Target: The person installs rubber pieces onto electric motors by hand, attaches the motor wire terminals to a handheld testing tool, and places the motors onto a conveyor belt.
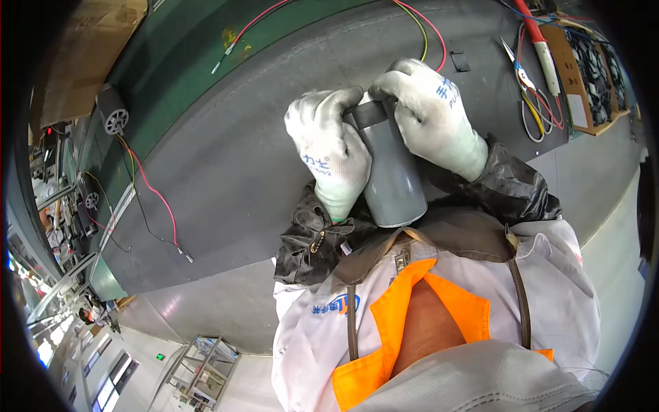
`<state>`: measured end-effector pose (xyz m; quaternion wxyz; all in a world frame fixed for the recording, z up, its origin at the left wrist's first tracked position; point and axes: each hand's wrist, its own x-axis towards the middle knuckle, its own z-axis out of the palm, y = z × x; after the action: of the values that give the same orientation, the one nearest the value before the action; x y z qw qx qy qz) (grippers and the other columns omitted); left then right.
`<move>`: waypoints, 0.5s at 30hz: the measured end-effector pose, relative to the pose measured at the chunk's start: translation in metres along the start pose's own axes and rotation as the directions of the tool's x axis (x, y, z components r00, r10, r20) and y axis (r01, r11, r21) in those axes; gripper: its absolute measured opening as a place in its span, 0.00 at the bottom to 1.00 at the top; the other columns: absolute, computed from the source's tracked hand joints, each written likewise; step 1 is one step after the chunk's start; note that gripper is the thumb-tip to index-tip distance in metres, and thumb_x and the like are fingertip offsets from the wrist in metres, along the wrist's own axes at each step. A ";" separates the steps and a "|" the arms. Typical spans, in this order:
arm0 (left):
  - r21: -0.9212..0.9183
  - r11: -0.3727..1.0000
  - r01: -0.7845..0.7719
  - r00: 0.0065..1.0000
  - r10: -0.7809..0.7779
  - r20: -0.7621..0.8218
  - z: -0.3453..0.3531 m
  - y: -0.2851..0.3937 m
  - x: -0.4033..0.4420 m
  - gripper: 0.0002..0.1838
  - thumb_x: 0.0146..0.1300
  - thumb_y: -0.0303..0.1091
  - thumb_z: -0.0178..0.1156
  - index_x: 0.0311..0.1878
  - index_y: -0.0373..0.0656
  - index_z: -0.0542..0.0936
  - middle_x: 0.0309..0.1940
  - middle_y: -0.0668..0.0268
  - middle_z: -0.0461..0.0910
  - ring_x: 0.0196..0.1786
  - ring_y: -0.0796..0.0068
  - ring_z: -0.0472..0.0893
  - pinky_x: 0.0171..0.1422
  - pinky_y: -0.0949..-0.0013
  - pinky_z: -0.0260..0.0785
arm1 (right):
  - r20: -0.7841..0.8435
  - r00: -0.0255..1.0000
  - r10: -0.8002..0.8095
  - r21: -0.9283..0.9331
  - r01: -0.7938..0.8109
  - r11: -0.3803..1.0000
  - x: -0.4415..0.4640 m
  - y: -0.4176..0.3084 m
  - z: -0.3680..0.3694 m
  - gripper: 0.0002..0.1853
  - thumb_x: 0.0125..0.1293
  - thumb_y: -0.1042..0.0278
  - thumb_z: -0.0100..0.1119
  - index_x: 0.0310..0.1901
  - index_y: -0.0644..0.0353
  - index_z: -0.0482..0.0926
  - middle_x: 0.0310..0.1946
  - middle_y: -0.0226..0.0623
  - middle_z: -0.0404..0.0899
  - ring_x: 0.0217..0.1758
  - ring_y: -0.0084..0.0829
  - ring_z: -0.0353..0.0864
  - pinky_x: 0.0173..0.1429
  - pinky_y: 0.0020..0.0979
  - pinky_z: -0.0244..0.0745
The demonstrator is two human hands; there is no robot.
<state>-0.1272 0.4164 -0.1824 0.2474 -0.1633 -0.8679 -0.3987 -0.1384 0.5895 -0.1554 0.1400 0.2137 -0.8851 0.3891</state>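
Observation:
A smooth grey cylinder [395, 178] lies between my hands, its near end close to my apron. It has a dark band around its far end. My left hand [328, 141], in a white glove with grey fingertips, curls its fingers around the left side of that far end. My right hand [434, 117], gloved alike, grips the opposite side with bent fingers, its fingertips near the left ones at the rim. What the fingertips pinch there is too small to make out. A red wire [439, 36] and a yellow-green wire run down behind my right hand.
A motor [112, 110] with trailing wires lies at the left on the dark bench mat [226, 178]. At right are pliers [520, 75], a red-handled tool [542, 51] and a cardboard box [580, 79] of dark parts. A small black piece [460, 62] lies beyond my right hand.

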 end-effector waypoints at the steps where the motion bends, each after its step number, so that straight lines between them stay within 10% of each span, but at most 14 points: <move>1: -0.005 1.000 -0.009 1.000 0.009 -0.023 0.000 0.000 -0.002 0.20 0.51 0.20 0.53 0.48 0.44 0.83 0.44 0.60 0.81 0.52 0.55 0.78 0.64 0.51 0.65 | -0.002 1.000 0.010 -0.008 -0.010 1.000 -0.004 -0.003 0.004 0.13 0.55 0.81 0.55 0.42 0.57 0.80 0.35 0.40 0.79 0.41 0.46 0.81 0.43 0.44 0.78; 5: -0.012 0.975 0.223 0.973 -0.223 -0.056 -0.020 0.001 -0.022 0.18 0.61 0.21 0.54 0.54 0.37 0.80 0.48 0.55 0.80 0.57 0.53 0.79 0.65 0.52 0.72 | -0.134 0.978 -0.161 -0.026 0.159 0.987 -0.010 -0.021 0.030 0.16 0.58 0.69 0.61 0.49 0.54 0.81 0.42 0.38 0.80 0.48 0.45 0.78 0.50 0.41 0.77; 8: -0.420 0.838 0.348 0.914 -0.403 -0.048 -0.050 -0.010 -0.037 0.27 0.65 0.25 0.59 0.68 0.33 0.73 0.67 0.54 0.73 0.67 0.57 0.76 0.71 0.55 0.72 | -0.071 0.983 -0.169 0.436 0.183 0.881 -0.013 -0.054 0.046 0.14 0.63 0.68 0.59 0.50 0.53 0.82 0.42 0.37 0.81 0.49 0.43 0.78 0.55 0.42 0.76; 11: -0.744 0.457 0.488 0.809 -0.556 0.190 -0.072 0.018 -0.037 0.35 0.61 0.23 0.64 0.74 0.33 0.68 0.74 0.51 0.67 0.71 0.57 0.73 0.71 0.58 0.72 | 0.012 0.911 -0.411 0.677 0.295 0.674 -0.018 -0.053 0.025 0.11 0.65 0.68 0.59 0.49 0.51 0.84 0.43 0.36 0.83 0.50 0.41 0.82 0.55 0.41 0.78; 13: -0.180 0.793 0.581 0.813 -0.574 0.095 -0.070 0.005 -0.034 0.30 0.64 0.26 0.69 0.69 0.32 0.72 0.62 0.54 0.79 0.59 0.69 0.80 0.62 0.68 0.75 | 0.053 0.951 -0.306 0.592 0.216 0.777 -0.028 -0.027 -0.001 0.13 0.67 0.70 0.61 0.51 0.51 0.85 0.44 0.37 0.83 0.50 0.41 0.83 0.53 0.40 0.80; 15: -0.443 0.600 0.666 0.645 -0.762 -0.062 -0.062 0.007 -0.039 0.20 0.70 0.31 0.66 0.61 0.30 0.78 0.48 0.61 0.85 0.48 0.77 0.81 0.53 0.72 0.75 | 0.118 0.986 -0.120 0.179 0.098 0.979 -0.035 0.010 -0.025 0.14 0.67 0.68 0.61 0.54 0.52 0.83 0.43 0.39 0.82 0.51 0.43 0.82 0.55 0.42 0.80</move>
<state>-0.0725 0.3694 -0.1649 0.1339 0.2062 -0.7268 -0.6414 -0.1108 0.6235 -0.1596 0.0852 0.2976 -0.8423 0.4413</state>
